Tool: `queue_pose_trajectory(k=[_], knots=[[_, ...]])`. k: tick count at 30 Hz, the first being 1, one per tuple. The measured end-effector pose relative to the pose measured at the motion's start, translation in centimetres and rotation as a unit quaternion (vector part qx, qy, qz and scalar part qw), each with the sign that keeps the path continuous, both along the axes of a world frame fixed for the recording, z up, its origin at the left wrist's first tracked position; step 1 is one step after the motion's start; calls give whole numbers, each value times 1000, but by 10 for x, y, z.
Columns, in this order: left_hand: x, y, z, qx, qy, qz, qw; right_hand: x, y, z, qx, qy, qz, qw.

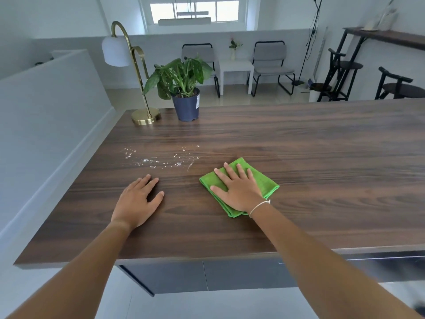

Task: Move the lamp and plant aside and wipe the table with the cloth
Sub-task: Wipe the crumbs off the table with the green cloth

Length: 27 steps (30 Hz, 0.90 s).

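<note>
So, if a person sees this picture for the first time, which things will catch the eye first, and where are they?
The bright green cloth stands out most, flat on the dark wooden table under the right hand. To its left lie white spilled specks, beyond the left hand. At the far left corner stand a gold lamp and a potted plant.

Two grey chairs flank a small white side table

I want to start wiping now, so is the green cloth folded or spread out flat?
Folded. The green cloth shows stacked layers along its near edge, and the right hand lies flat on top of it.
</note>
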State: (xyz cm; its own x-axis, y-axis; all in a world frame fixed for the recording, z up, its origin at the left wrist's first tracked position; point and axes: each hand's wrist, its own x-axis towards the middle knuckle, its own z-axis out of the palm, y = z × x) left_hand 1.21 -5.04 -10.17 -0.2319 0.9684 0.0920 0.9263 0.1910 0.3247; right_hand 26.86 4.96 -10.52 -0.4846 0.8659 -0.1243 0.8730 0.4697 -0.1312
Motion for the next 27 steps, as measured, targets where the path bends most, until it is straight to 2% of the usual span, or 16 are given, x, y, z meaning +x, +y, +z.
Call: queue_pose_trajectory(k=[3, 5, 8, 13, 18, 21, 24, 27], knots=[[-1, 0, 1, 1, -14, -5, 1000, 6, -29, -7, 27, 37, 83, 995], [-3, -1, 3, 4, -23, -8, 1000, 24, -38, -8, 29, 58, 102, 993], [-12, -2, 6, 19, -23, 0, 1000, 39, -31, -8, 17, 78, 57, 995], [-47, 3, 8, 19, -4, 9, 1000, 24, 15, -6, 21, 60, -31, 998], [-93, 11, 9, -11, 7, 31, 999, -15, 79, -2, 40, 31, -106, 993], [-102, 14, 0, -18, 22, 30, 999, -50, 108, -1, 42, 29, -117, 992], [-106, 16, -7, -7, 23, 30, 999, -94, 121, -1, 30, 27, -90, 995], [-108, 17, -9, 6, 22, 28, 999, -135, 111, -3, 29, 31, -21, 999]])
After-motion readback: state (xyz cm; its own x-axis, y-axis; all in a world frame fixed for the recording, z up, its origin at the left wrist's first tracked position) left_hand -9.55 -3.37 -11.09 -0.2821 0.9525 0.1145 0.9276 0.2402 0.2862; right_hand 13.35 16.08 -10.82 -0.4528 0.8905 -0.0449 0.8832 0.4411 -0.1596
